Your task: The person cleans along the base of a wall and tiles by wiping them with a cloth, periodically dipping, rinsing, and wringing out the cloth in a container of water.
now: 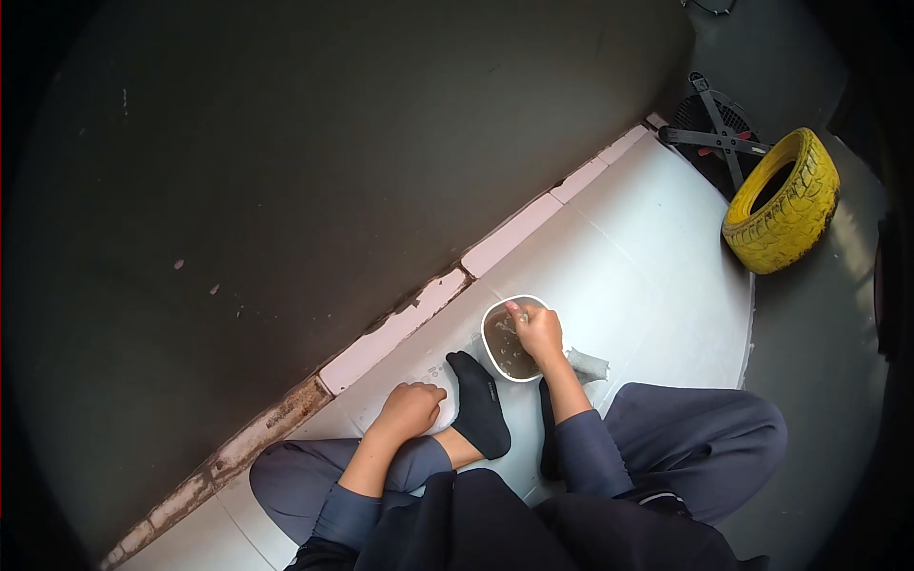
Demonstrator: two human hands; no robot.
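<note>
A white tub of murky brown water stands on the pale tiles. My right hand is over its right side, fingers curled together at the water; what they hold, if anything, is too small to make out. Beside my black-socked foot, my left hand is closed in a loose fist low over the floor. The inside of that fist is hidden. Wet marks show on the tile near it. A crumpled grey-white packet or cloth lies right of the tub, close to my right wrist.
A dark wall with a worn pink tile skirting runs diagonally on the left. At the upper right are a yellow tyre and a black fan-like object with crossed bars. My bent knees flank the tub.
</note>
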